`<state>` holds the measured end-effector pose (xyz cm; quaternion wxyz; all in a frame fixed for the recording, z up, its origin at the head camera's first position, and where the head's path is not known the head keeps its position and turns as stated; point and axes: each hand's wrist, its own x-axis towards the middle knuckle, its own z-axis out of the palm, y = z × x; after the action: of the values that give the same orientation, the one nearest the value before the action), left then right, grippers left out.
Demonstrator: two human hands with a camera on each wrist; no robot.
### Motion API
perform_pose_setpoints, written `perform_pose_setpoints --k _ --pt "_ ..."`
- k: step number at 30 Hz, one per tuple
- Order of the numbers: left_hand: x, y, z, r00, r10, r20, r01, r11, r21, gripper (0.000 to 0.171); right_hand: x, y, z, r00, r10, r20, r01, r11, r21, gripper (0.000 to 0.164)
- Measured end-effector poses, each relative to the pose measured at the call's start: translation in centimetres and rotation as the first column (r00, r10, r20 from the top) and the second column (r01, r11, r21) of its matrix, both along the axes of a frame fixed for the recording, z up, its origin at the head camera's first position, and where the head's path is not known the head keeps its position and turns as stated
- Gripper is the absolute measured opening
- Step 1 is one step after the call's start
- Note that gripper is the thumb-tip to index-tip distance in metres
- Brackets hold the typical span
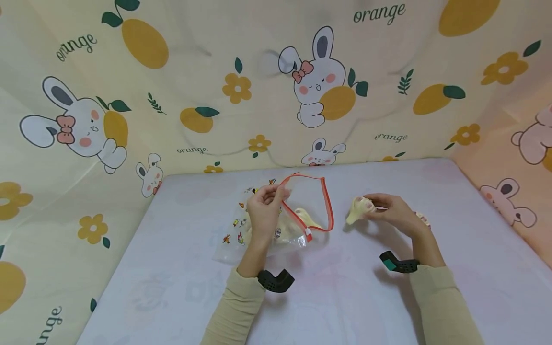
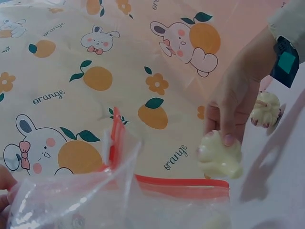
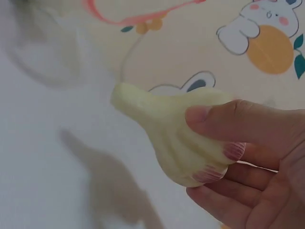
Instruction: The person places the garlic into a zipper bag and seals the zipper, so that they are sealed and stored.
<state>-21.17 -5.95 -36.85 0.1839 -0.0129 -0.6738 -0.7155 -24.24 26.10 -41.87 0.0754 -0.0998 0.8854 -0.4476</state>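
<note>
Pinching the garlic bulb (image 3: 167, 129) between thumb and fingers, the right hand (image 1: 394, 211) is holding it above the table (image 1: 172, 268), outside and just right of the clear bag (image 1: 297, 238). The left hand (image 1: 265, 206) is pinching the bag's red rim (image 1: 330, 211) at one side. Judged risks: with only one side being supported, the limp mouth could be folding inward and snagging the bulb; a smooth surface could be slipping from a fingertip hold. The bulb is showing pale cream-yellow, ridged into cloves, its blunt stem pointing away from the palm, its base carrying purplish streaks. A second bulb (image 1: 423, 219) is lying behind the right wrist, partly hidden.
</note>
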Motion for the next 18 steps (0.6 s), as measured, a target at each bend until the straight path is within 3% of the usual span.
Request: perform_pose_setpoints --k 9,18 --pt "0.0 -0.1 0.0 1.0 -0.003 0.001 0.003 1.0 -0.001 0.019 -0.1 -1.1 1.3 0.998 -0.057 -0.01 0.055 0.991 -0.123 0.063" --pt "0.2 -0.1 0.2 1.0 0.004 0.006 -0.004 1.0 0.007 0.019 -0.1 -1.8 2.2 0.996 -0.074 -0.048 0.066 0.988 -0.138 0.062"
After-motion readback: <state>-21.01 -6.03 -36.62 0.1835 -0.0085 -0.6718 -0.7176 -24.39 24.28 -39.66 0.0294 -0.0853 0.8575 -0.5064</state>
